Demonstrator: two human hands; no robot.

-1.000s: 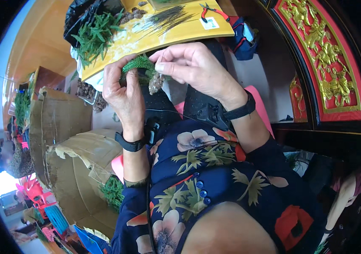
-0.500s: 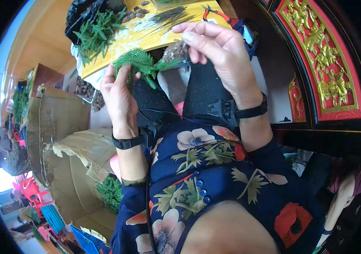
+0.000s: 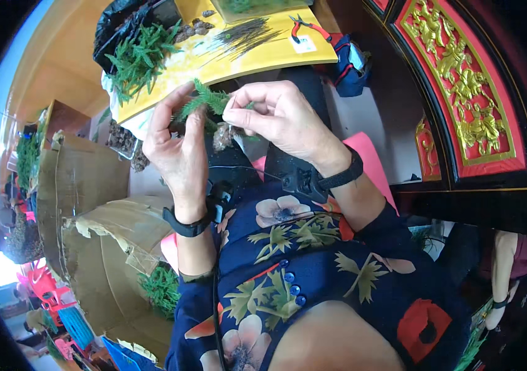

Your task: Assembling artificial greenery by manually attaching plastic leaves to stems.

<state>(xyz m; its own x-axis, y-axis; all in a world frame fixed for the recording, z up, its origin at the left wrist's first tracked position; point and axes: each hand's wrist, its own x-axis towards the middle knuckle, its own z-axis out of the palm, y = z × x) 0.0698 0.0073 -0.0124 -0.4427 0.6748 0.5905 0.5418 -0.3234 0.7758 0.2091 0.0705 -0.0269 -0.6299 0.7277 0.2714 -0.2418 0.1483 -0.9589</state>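
Just off the worktop's (image 3: 283,55) near edge, left hand (image 3: 178,148) gripped the sprig (image 3: 210,99); right hand (image 3: 289,119) pinched closed, contents unclear. Cone (image 3: 221,138) lay farther from worktop, nearer right hand.

Your left forearm (image 3: 195,255) points almost straight ahead of you, its wrist (image 3: 189,201) nearly in line. At its end, your left hand (image 3: 177,142) grips between thumb and forefinger, the thumb pointing forward. Your right forearm (image 3: 359,201) slants inward, and your right hand (image 3: 285,120) points left, fingers bent, thumb tip drawn in near the forefinger; whether those tips meet is unclear. Your two hands are near each other, their fingertips face to face.
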